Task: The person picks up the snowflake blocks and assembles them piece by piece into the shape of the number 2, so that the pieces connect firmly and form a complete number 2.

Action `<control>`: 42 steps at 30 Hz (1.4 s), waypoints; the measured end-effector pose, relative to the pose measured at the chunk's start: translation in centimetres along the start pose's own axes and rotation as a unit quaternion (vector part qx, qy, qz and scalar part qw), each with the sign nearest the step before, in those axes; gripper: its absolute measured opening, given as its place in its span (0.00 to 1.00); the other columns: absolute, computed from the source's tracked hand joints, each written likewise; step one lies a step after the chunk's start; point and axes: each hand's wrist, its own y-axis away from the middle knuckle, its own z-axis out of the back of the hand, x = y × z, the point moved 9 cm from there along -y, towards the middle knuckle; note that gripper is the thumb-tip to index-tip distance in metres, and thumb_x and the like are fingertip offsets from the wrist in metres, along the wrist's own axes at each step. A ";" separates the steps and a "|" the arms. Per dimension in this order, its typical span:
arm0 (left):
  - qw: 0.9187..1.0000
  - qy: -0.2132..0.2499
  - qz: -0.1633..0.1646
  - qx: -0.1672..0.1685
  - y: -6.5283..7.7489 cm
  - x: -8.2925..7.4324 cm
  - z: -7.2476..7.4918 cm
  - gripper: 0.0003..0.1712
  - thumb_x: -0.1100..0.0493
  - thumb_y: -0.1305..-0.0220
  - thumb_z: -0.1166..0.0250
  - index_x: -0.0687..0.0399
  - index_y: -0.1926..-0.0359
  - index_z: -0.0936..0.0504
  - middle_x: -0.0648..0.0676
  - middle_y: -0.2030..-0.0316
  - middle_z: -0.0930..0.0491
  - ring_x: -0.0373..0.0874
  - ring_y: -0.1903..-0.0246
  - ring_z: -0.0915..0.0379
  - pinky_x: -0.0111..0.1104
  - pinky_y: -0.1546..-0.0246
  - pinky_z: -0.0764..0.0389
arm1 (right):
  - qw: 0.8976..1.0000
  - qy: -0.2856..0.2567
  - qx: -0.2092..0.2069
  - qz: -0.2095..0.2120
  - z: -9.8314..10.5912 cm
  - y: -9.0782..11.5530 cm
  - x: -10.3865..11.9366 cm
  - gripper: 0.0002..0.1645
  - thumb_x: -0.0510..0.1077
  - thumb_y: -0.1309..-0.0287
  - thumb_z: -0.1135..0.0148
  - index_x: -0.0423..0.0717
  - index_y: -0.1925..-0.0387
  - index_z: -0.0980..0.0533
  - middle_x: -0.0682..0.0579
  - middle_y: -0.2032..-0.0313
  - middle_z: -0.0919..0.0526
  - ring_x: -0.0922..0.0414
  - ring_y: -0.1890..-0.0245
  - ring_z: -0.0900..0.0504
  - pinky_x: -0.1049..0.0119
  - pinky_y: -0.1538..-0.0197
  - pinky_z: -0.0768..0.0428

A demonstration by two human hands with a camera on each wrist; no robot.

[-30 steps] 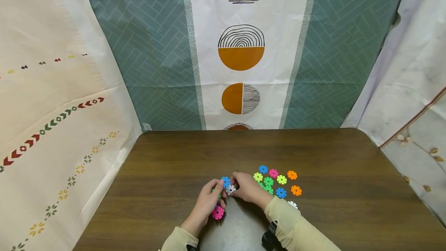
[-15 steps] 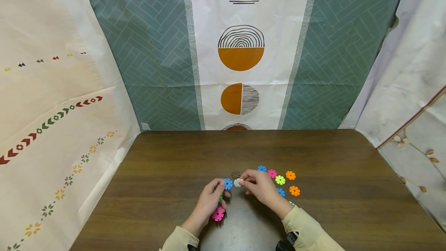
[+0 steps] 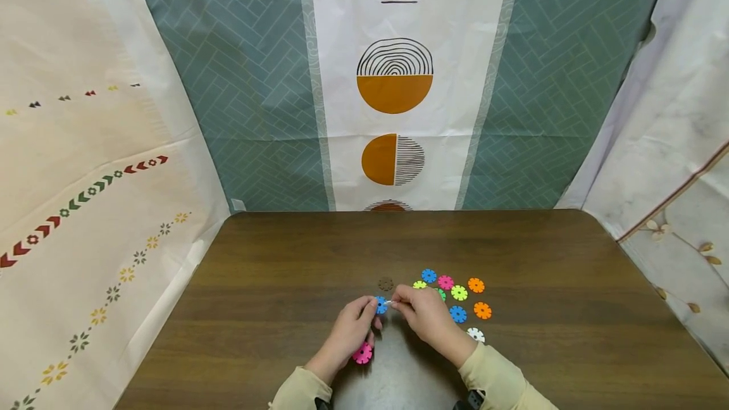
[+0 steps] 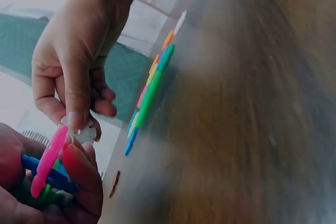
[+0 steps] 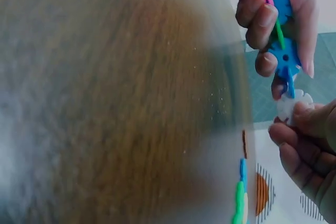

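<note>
My left hand (image 3: 348, 331) holds a chain of notched plastic discs, with pink, blue and green pieces joined at angles. Its pink disc (image 3: 362, 353) hangs below the palm, and a blue disc (image 3: 381, 305) sticks out past the fingertips. Between the thumb and fingers of my right hand (image 3: 429, 315) is a white notched disc (image 5: 287, 107), pinched and seen edge-on from the head. In the right wrist view its rim meets the blue end of the chain; how deep the slots engage cannot be told. Fingers partly cover the green disc (image 5: 280, 34).
Loose discs lie flat beyond and right of my right hand, among them a blue one (image 3: 458, 314), an orange one (image 3: 482, 310), a pink one (image 3: 445, 282) and a white one (image 3: 476, 335). A brown disc (image 3: 385, 284) lies apart on the wooden table (image 3: 273, 271).
The right hand drew the white disc away from the chain, turned it edge-on and brought it back against the blue disc. The left hand shifted slightly right. The brown disc came into view.
</note>
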 end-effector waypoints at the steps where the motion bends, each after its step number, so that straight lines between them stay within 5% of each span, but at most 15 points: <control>1: 1.000 0.000 0.000 0.001 -0.1 0.0 -0.1 0.16 0.56 0.23 0.51 0.65 0.57 0.23 0.56 0.75 0.23 0.38 0.89 0.34 0.26 0.88 0.31 | 1.000 0.002 -0.005 0.003 0.1 0.0 0.0 0.10 0.36 0.47 0.29 0.52 0.74 0.23 0.61 0.78 0.19 0.69 0.80 0.29 0.74 0.75 0.28; 8: 0.998 0.038 0.044 0.002 -0.3 0.4 -0.1 0.18 0.53 0.25 0.48 0.65 0.56 0.24 0.55 0.75 0.20 0.38 0.88 0.34 0.27 0.86 0.31 | 0.999 -0.044 -0.004 -0.008 0.0 -0.1 -0.1 0.08 0.37 0.44 0.31 0.52 0.72 0.21 0.61 0.75 0.17 0.70 0.77 0.26 0.73 0.72 0.25; 12: 0.996 0.060 0.062 0.009 -0.5 0.8 -0.2 0.20 0.48 0.26 0.46 0.64 0.53 0.24 0.53 0.76 0.21 0.38 0.87 0.34 0.27 0.86 0.29 | 0.996 -0.074 0.043 -0.020 -0.8 -0.6 -0.2 0.02 0.42 0.41 0.32 0.53 0.66 0.18 0.60 0.70 0.15 0.69 0.74 0.23 0.72 0.70 0.23; 16: 0.996 0.073 0.057 0.002 -0.5 1.2 0.5 0.19 0.51 0.25 0.47 0.65 0.52 0.25 0.51 0.77 0.23 0.37 0.87 0.34 0.27 0.86 0.29 | 0.989 -0.099 0.092 -0.067 -1.5 -1.2 -1.4 0.09 0.47 0.39 0.34 0.49 0.58 0.18 0.56 0.63 0.14 0.65 0.70 0.21 0.70 0.68 0.22; 19: 0.995 0.083 0.055 -0.004 -0.4 1.4 1.0 0.19 0.53 0.25 0.47 0.68 0.51 0.25 0.52 0.76 0.21 0.37 0.86 0.32 0.26 0.85 0.28 | 0.990 -0.065 0.086 -0.091 -1.7 -1.9 -2.7 0.11 0.47 0.35 0.37 0.46 0.56 0.18 0.54 0.61 0.15 0.61 0.68 0.20 0.66 0.66 0.21; 23: 0.994 0.094 0.061 0.008 -0.1 1.4 1.1 0.21 0.53 0.25 0.46 0.69 0.48 0.26 0.57 0.69 0.17 0.37 0.83 0.29 0.26 0.82 0.24 | 0.992 0.047 0.081 -0.080 -2.2 -2.9 -3.5 0.10 0.44 0.37 0.36 0.47 0.56 0.18 0.54 0.63 0.17 0.57 0.66 0.18 0.61 0.63 0.20; 29: 0.991 0.110 0.066 0.036 0.4 1.1 0.4 0.24 0.53 0.26 0.46 0.72 0.45 0.27 0.64 0.60 0.16 0.37 0.79 0.25 0.28 0.75 0.19 | 0.981 0.136 0.128 -0.061 -4.4 -3.5 -3.7 0.17 0.45 0.42 0.30 0.49 0.51 0.20 0.49 0.66 0.26 0.55 0.80 0.27 0.63 0.77 0.27; 34: 0.989 0.122 0.068 0.049 0.5 1.0 0.0 0.25 0.52 0.26 0.44 0.74 0.46 0.27 0.65 0.58 0.16 0.38 0.77 0.22 0.30 0.72 0.17 | 0.976 0.137 0.142 -0.094 -4.8 -3.6 -4.2 0.14 0.44 0.48 0.27 0.48 0.61 0.22 0.49 0.66 0.28 0.53 0.78 0.25 0.60 0.75 0.25; 42: 0.987 0.135 0.076 0.047 0.6 1.0 0.0 0.25 0.52 0.27 0.44 0.74 0.46 0.28 0.65 0.58 0.17 0.40 0.75 0.20 0.31 0.71 0.17 | 0.979 0.052 0.140 -0.138 -3.7 -3.0 -4.8 0.19 0.40 0.51 0.24 0.49 0.70 0.31 0.57 0.76 0.28 0.59 0.77 0.29 0.64 0.73 0.30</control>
